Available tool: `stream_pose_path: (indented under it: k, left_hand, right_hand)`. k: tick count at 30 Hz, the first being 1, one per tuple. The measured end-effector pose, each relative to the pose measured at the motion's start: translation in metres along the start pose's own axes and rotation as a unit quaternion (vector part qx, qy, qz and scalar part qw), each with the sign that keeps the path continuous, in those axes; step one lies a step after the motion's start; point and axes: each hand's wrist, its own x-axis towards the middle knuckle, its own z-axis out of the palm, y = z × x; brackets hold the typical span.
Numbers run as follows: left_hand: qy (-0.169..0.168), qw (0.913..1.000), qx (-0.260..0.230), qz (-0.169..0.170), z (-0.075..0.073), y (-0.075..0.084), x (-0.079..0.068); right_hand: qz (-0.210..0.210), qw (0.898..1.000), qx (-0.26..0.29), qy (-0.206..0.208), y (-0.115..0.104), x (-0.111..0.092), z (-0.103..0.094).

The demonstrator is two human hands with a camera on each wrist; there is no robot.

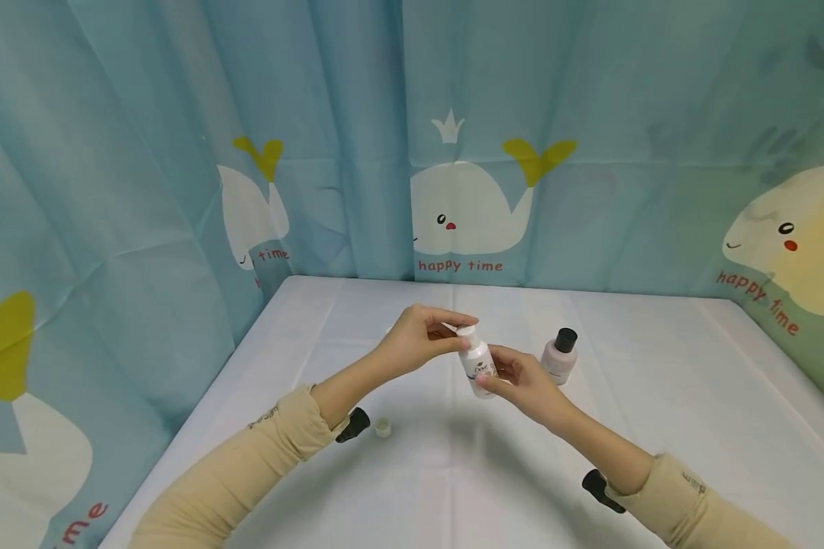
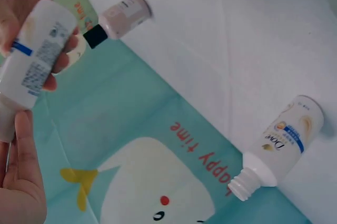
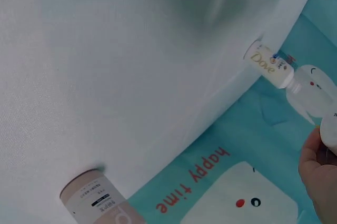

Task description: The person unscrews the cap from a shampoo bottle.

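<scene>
Held up above the table is a small white Dove bottle (image 1: 479, 371), tilted a little, with a white cap at its top. My right hand (image 1: 525, 385) grips its body, thumb in front and fingers behind. My left hand (image 1: 419, 335) pinches the cap between thumb and fingers. The left wrist view shows the printed back of this bottle (image 2: 39, 56), with the left hand (image 2: 23, 187) at its neck. Only the white round end of the bottle (image 3: 330, 132) shows by the right hand (image 3: 322, 182) in the right wrist view.
A second Dove bottle (image 2: 287, 142) stands uncapped, its threaded neck bare; the left hand mostly hides it in the head view. A small white cap (image 1: 382, 427) lies on the white table (image 1: 412, 488). At right stands a pinkish bottle (image 1: 558, 362) with a black cap. A whale-print curtain (image 1: 357, 114) hangs behind.
</scene>
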Motion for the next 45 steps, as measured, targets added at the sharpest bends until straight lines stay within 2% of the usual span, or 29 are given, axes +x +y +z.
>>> stream_pose_path:
  k: [5, 11, 20, 23, 26, 33, 38, 41, 45]
  left_hand:
    - [-0.003, 0.9993, -0.027, 0.027, 0.002, -0.005, -0.006]
    - [-0.025, 0.9958, -0.052, 0.071, 0.003, -0.005, -0.009]
    - [-0.099, 0.9797, -0.14, 0.104, 0.002, -0.007, -0.013]
    - [-0.108, 0.9743, -0.158, 0.12, 0.003, -0.007, -0.013]
    - [-0.1, 0.9733, -0.161, 0.129, 0.004, -0.007, -0.013]
    - [-0.083, 0.9729, -0.179, 0.121, 0.004, -0.008, -0.013]
    - [-0.068, 0.9712, -0.189, 0.128, 0.009, -0.013, -0.011]
    - [-0.054, 0.9691, -0.201, 0.132, 0.012, -0.016, -0.011]
    - [-0.022, 0.9705, -0.203, 0.128, 0.017, -0.019, -0.011]
  right_hand:
    - [-0.022, 1.0, -0.02, -0.006, -0.002, -0.009, 0.002]
    - [-0.034, 0.999, 0.001, -0.029, -0.005, -0.013, 0.001]
    - [-0.038, 0.99, 0.073, -0.116, -0.007, -0.018, -0.005]
    - [-0.035, 0.987, 0.088, -0.131, -0.009, -0.02, -0.005]
    - [-0.036, 0.986, 0.097, -0.128, -0.011, -0.021, -0.005]
    - [-0.063, 0.989, 0.082, -0.103, -0.01, -0.021, -0.001]
    - [-0.076, 0.989, 0.08, -0.099, -0.006, -0.02, -0.002]
    - [-0.078, 0.989, 0.079, -0.095, -0.004, -0.019, -0.003]
    - [-0.072, 0.991, 0.067, -0.087, -0.004, -0.018, -0.003]
